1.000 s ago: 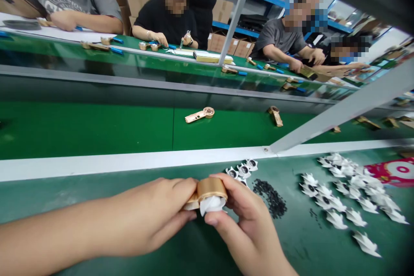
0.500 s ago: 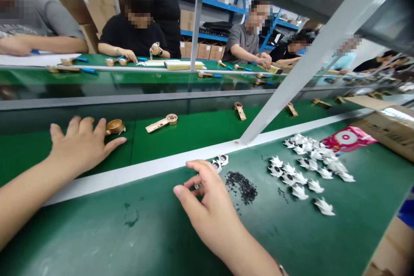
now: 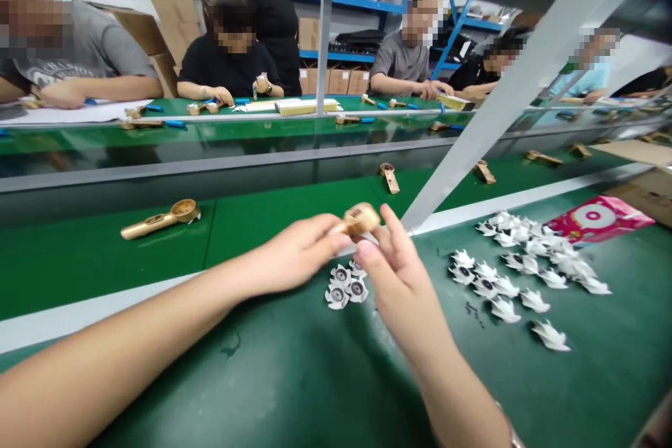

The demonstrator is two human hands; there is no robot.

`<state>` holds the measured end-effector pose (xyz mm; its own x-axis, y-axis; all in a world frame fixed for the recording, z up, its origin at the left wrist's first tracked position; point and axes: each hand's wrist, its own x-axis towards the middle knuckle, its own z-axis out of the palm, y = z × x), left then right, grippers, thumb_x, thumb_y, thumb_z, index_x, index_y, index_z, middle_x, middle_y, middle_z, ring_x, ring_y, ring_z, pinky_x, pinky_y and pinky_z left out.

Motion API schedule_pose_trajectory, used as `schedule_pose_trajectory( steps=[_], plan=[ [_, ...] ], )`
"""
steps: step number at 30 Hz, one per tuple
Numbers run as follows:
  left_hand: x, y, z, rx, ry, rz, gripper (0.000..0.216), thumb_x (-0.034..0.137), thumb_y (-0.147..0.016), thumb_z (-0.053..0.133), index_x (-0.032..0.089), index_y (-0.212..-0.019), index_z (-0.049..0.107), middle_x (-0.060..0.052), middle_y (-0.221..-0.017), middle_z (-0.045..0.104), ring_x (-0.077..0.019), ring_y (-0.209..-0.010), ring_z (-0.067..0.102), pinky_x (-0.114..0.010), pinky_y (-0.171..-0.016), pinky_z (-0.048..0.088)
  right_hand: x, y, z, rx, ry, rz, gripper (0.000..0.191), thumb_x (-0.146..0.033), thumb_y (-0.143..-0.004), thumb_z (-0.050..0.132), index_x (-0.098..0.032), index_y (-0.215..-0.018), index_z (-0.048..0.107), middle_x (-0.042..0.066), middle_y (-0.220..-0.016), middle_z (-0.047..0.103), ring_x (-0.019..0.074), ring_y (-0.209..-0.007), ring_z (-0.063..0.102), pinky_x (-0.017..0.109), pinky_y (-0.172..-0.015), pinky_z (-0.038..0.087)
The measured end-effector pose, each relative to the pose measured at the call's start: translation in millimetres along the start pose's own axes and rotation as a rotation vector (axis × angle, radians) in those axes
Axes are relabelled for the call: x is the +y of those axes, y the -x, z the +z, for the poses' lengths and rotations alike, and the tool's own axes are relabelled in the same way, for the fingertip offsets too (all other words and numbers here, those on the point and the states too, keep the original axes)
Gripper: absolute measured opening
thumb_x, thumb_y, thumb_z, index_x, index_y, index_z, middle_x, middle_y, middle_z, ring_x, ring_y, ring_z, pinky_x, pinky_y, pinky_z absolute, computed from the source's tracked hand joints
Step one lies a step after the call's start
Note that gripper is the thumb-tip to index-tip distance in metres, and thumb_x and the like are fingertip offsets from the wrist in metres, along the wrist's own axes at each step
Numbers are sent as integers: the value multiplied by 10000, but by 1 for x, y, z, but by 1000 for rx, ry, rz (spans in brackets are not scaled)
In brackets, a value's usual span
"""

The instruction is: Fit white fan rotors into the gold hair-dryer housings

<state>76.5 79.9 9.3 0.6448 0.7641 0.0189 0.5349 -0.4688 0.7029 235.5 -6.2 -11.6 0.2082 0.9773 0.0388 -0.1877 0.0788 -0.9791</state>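
My left hand point(image 3: 294, 259) pinches a gold fan part point(image 3: 360, 218) by its handle end and holds it above the white strip at the belt's edge. My right hand point(image 3: 402, 280) meets it from the right, thumb under the round head and fingers against its side. Just below both hands lie three white fan blades point(image 3: 344, 288) on the dark green bench. Another gold fan part point(image 3: 162, 218), with a white blade in its head, lies on the green belt point(image 3: 78, 259) to the left, apart from my hands.
A spread of several white blades point(image 3: 525, 259) covers the bench at right, beside a pink packet point(image 3: 598, 217). More gold parts point(image 3: 389, 177) ride the belt. A slanted grey frame bar point(image 3: 472, 147) crosses overhead. Several people work at the far bench point(image 3: 294, 122).
My left hand came back from the belt, where it left one gold part, and now holds another. My right hand rose from the white blades to meet it.
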Motion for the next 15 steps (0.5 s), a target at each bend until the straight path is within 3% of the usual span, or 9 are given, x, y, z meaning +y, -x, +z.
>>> schedule_pose_trajectory(
  steps=[2,4,7,9,12,15],
  plan=[
    [25,11,9,-73,126,52,351,504,-1008,357,240,-1043,585,21,-943,682,-146,-825,649,-245,-708,513,-6,-4,-5,3,-59,-77,563,-373,-893,689,-308,-1410,476,64,-1320,650,203,-1209,622,368,-1027,518],
    [34,20,15,-46,170,37,348,549,-940,503,245,-1096,569,3,-1013,666,-182,-881,635,-286,-722,507,-10,-6,-10,48,-52,-125,448,-352,-897,689,-305,-1322,555,39,-1180,704,190,-1123,663,357,-990,540],
    [20,33,27,119,-16,-68,674,667,-629,781,219,-1077,550,-50,-1073,625,-285,-967,591,-404,-790,490,-14,-10,-18,175,-9,-132,412,-386,-890,692,-297,-1277,581,26,-1091,704,176,-1032,676,310,-857,585],
    [5,39,39,156,-128,-106,745,677,-507,838,200,-1004,553,-69,-1025,616,-325,-958,572,-466,-804,473,-15,-13,-22,230,5,-116,419,-417,-881,692,-284,-1263,584,29,-1059,698,170,-972,672,273,-754,591],
    [-9,43,55,122,-146,-88,567,580,-606,830,193,-940,584,-77,-974,626,-343,-962,562,-498,-824,453,-15,-14,-25,220,-3,-88,434,-422,-875,699,-278,-1266,577,36,-1062,689,161,-933,657,238,-683,578],
    [-13,43,58,121,-97,-64,307,412,-747,764,201,-915,616,-67,-968,643,-319,-984,571,-486,-868,443,-17,-11,-21,102,-3,-58,380,-381,-877,701,-288,-1231,597,17,-1026,674,133,-868,638,207,-648,560]
  ],
)
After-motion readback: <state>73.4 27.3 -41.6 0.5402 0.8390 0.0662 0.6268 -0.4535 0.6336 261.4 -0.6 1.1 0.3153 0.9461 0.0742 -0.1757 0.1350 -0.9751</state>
